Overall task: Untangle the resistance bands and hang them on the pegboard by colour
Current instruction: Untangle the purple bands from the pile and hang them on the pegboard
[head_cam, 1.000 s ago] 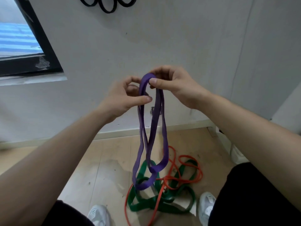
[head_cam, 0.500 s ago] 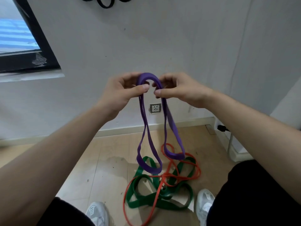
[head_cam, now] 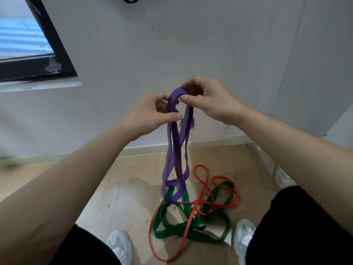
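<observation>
Pale wall (head_cam: 210, 44) and wooden floor (head_cam: 122, 192) fill my view. My left hand (head_cam: 150, 115) and right hand (head_cam: 208, 100) both pinch the top of the purple band (head_cam: 174, 155), which hangs doubled above the tangled green band (head_cam: 172, 229) and red band (head_cam: 219, 205) lying between my shoes.

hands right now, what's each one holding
Left hand: closed, pinching the purple band.
Right hand: closed, pinching the top of the same band.
</observation>
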### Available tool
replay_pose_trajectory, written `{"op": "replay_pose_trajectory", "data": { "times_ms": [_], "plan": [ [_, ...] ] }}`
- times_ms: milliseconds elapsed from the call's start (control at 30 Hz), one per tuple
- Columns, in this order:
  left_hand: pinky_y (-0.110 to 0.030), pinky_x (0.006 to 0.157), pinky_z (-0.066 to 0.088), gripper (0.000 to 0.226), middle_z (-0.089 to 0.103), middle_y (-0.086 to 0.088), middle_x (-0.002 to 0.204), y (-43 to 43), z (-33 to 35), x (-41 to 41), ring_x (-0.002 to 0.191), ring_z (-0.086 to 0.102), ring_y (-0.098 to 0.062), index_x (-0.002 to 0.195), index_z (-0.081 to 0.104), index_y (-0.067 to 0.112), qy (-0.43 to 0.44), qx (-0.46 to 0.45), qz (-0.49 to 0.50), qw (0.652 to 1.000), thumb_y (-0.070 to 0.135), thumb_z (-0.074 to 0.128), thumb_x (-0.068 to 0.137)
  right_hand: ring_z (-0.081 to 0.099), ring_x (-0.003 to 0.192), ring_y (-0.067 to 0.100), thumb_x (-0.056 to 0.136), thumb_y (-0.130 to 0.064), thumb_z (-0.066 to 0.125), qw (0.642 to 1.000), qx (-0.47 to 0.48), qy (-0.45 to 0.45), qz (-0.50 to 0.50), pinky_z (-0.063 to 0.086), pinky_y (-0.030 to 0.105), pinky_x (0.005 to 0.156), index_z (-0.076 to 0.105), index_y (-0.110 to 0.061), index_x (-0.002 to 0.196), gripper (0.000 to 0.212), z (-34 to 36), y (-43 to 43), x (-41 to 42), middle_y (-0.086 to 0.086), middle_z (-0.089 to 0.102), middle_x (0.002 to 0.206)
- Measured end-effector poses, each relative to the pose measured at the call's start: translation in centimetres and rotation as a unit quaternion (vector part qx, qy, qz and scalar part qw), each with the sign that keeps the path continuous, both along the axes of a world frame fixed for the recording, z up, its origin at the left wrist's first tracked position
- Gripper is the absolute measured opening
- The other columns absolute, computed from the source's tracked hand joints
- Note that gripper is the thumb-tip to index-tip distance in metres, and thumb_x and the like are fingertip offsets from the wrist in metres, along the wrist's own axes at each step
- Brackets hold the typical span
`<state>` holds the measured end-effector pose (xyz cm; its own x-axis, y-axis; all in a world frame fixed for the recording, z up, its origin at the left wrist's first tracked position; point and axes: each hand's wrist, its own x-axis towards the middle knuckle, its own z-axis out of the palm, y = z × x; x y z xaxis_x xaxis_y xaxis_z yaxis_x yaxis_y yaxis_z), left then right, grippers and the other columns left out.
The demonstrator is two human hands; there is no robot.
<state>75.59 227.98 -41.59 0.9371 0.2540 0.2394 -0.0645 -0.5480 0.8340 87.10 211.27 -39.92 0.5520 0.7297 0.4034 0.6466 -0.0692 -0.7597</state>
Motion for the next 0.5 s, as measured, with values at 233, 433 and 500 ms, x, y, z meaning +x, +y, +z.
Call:
{"op": "replay_pose_trajectory", "data": {
  "times_ms": [233, 433, 500],
  "plan": [
    [-0.034, 0.085, 0.060, 0.027, 0.075, -0.003, 0.091, 1.1, 0.3, -1.2, 0.086, 0.072, -0.016, 0.106, 0.071, 0.017, -0.023, -0.049, 0.000, 0.999, 0.013, 0.082, 0.081, 0.066, 0.091, 0.016, 0.094, -0.016, 0.069, 0.999, -0.036, 0.011, 0.029, 0.056, 0.030, 0.085, 0.064, -0.009, 0.115, 0.023, 0.0, 0.3, -0.1, 0.006, 0.070, 0.101],
    [-0.020, 0.082, 0.056, 0.032, 0.076, 0.002, 0.098, 1.2, 0.9, -1.8, 0.090, 0.072, -0.008, 0.114, 0.072, 0.012, -0.047, -0.031, -0.023, 0.998, 0.009, 0.079, 0.083, 0.068, 0.090, 0.021, 0.092, -0.024, 0.072, 0.995, -0.073, 0.023, 0.066, 0.056, 0.029, 0.079, 0.066, -0.010, 0.117, 0.029, -0.2, 0.3, -0.7, 0.012, 0.072, 0.102],
    [-0.023, 0.082, 0.057, 0.033, 0.077, 0.002, 0.096, 1.1, 0.7, -1.7, 0.086, 0.072, -0.007, 0.114, 0.072, 0.015, -0.039, -0.007, -0.025, 0.999, 0.010, 0.080, 0.082, 0.068, 0.094, 0.028, 0.092, -0.024, 0.072, 0.995, -0.071, 0.023, 0.059, 0.056, 0.037, 0.083, 0.067, -0.010, 0.118, 0.030, -0.1, 0.1, -0.6, 0.014, 0.073, 0.102]
  ]
}}
